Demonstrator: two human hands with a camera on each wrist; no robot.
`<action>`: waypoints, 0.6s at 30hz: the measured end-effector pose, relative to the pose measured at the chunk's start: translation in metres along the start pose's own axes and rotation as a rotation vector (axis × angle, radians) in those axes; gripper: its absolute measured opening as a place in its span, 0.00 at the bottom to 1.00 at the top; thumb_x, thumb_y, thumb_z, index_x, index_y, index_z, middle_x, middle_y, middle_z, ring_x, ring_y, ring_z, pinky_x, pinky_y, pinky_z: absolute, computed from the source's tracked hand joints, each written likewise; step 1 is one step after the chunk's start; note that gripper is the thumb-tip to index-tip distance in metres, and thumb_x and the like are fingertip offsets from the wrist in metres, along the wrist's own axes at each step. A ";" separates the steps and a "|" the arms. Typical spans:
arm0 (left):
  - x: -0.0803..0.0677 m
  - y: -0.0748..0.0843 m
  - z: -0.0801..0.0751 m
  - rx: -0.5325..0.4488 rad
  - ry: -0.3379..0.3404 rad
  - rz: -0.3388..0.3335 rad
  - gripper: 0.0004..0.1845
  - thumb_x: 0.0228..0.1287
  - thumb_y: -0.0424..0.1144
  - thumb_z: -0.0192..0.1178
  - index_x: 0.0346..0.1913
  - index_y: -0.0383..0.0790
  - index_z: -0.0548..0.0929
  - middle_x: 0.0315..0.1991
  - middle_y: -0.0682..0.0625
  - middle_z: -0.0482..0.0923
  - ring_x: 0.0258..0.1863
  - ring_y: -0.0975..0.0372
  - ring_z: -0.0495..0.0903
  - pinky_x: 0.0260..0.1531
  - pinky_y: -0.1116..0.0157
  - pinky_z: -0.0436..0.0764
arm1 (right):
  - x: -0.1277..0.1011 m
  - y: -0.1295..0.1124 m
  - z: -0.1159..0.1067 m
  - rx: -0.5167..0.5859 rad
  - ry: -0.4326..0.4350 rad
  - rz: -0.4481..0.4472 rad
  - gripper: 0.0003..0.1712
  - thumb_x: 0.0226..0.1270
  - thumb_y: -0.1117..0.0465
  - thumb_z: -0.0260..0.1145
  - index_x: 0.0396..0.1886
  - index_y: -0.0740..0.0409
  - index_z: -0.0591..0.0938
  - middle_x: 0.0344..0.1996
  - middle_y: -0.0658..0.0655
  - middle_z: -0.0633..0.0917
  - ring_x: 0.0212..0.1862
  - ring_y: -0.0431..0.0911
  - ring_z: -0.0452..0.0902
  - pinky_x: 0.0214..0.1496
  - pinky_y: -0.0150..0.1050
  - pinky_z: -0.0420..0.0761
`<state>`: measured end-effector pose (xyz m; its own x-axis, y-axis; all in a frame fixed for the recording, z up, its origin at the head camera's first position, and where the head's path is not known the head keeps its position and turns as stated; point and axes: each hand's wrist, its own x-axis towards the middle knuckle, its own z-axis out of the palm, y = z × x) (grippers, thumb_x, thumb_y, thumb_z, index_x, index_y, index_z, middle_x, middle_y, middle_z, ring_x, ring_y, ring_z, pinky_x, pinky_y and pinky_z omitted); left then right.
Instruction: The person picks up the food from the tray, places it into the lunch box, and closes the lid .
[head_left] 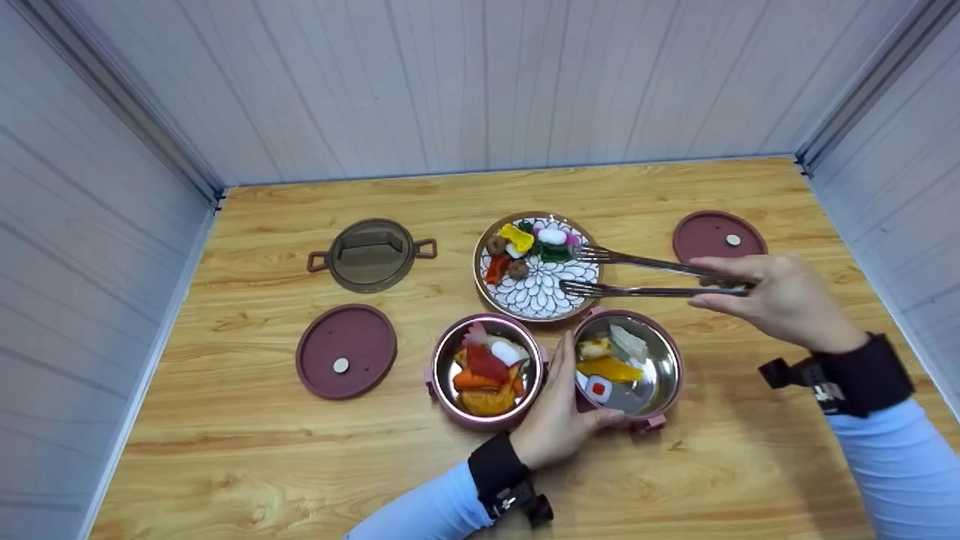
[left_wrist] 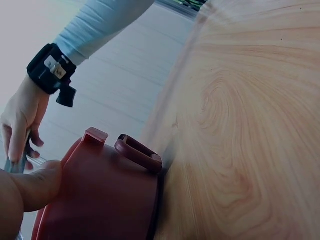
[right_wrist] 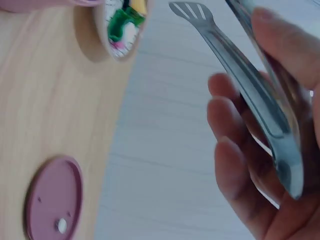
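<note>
My right hand holds metal tongs, thumb on one arm and fingers on the other. Their slotted tips are spread apart over the right part of the patterned plate. Several toy food pieces, yellow, green, white, brown and red, lie on that plate's far left part. With fingers along its left wall and thumb at the near rim, my left hand steadies the right steel-lined bowl. Inside it are a yellow piece, a white piece with a red centre and a pale piece.
Another pink bowl of toy food stands left of my left hand. Maroon lids lie at the left and far right. A clear brownish lid with handles lies at the back left. White panels enclose the wooden table.
</note>
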<state>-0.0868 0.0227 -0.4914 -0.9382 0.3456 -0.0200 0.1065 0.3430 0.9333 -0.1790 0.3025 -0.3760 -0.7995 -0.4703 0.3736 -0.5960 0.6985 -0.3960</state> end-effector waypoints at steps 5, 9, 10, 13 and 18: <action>0.000 0.001 -0.001 -0.006 -0.007 -0.008 0.62 0.57 0.47 0.73 0.79 0.37 0.36 0.79 0.38 0.34 0.77 0.47 0.37 0.73 0.53 0.46 | 0.012 0.001 0.026 -0.011 0.019 -0.050 0.26 0.49 0.61 0.81 0.51 0.59 0.87 0.32 0.54 0.89 0.22 0.36 0.77 0.22 0.22 0.71; 0.000 0.001 -0.001 -0.005 -0.006 0.000 0.62 0.57 0.46 0.73 0.79 0.37 0.36 0.79 0.37 0.34 0.77 0.47 0.37 0.73 0.54 0.47 | 0.026 -0.001 0.041 -0.012 0.031 -0.012 0.26 0.50 0.60 0.81 0.51 0.61 0.87 0.30 0.57 0.89 0.21 0.39 0.77 0.20 0.24 0.70; 0.000 0.001 -0.001 -0.004 -0.005 0.003 0.62 0.57 0.46 0.73 0.79 0.36 0.36 0.79 0.37 0.34 0.77 0.47 0.38 0.73 0.54 0.47 | 0.030 -0.001 0.043 -0.010 0.033 0.008 0.27 0.50 0.60 0.81 0.51 0.62 0.87 0.30 0.58 0.89 0.21 0.40 0.78 0.19 0.24 0.71; 0.000 0.001 0.000 -0.001 -0.001 0.009 0.62 0.57 0.46 0.73 0.79 0.36 0.36 0.79 0.37 0.34 0.77 0.47 0.38 0.73 0.54 0.46 | 0.043 -0.004 0.049 -0.014 0.031 0.055 0.27 0.53 0.58 0.79 0.52 0.63 0.86 0.31 0.60 0.89 0.18 0.40 0.73 0.15 0.27 0.67; 0.000 0.001 0.000 -0.005 -0.003 0.000 0.62 0.57 0.46 0.73 0.79 0.37 0.36 0.79 0.37 0.34 0.77 0.47 0.37 0.73 0.54 0.46 | 0.064 -0.012 0.059 -0.049 -0.004 0.104 0.27 0.57 0.55 0.77 0.54 0.62 0.85 0.33 0.60 0.89 0.12 0.39 0.58 0.12 0.32 0.58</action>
<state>-0.0870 0.0228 -0.4906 -0.9371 0.3485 -0.0208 0.1052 0.3388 0.9350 -0.2279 0.2321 -0.3970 -0.8573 -0.3959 0.3290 -0.5053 0.7690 -0.3915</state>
